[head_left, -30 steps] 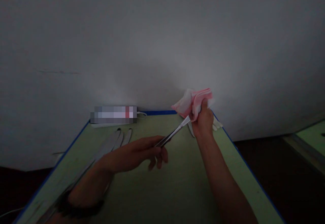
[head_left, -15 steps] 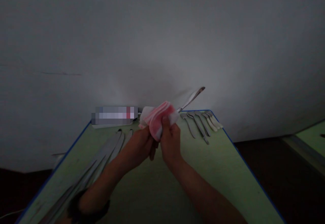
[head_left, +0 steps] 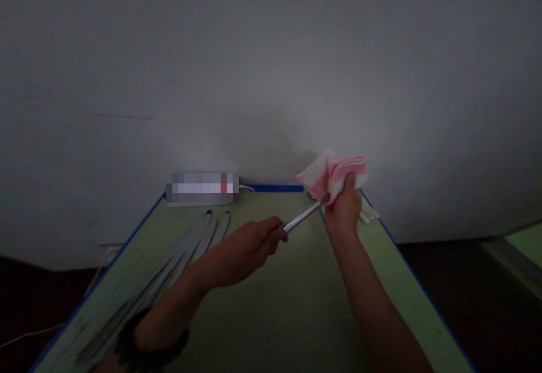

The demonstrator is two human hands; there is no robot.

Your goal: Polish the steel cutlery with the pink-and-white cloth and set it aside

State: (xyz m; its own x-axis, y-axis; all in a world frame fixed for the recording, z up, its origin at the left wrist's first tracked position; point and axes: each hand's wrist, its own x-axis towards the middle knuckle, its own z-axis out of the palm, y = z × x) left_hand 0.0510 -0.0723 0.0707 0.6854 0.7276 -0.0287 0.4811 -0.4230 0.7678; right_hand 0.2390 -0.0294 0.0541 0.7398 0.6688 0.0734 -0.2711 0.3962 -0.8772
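Note:
My left hand [head_left: 265,240] is closed around one end of a slim, shiny metal utensil [head_left: 302,218] over the middle of the table. The utensil slants up to the right, and its far end goes into a pink-and-white cloth [head_left: 334,172], so its kind is hidden. My right hand [head_left: 345,209] grips the folded cloth, thumb on top, around that far end. Beyond the right hand lie pale-handled utensils [head_left: 369,212], mostly covered by the hand and cloth. Left of my left hand, several long flat metal utensils [head_left: 190,237] lie side by side.
A green table [head_left: 271,316] with blue edging stands against a grey wall [head_left: 271,68]. A white power strip-like box [head_left: 203,192], partly blurred out, sits at the back left with a white cable [head_left: 247,188]. Dark floor [head_left: 440,271] shows beyond the right edge.
The right hand and cloth have moved right along the utensil, away from the left hand. The utensil's bare shaft now shows between the hands, and its formerly protruding end is covered.

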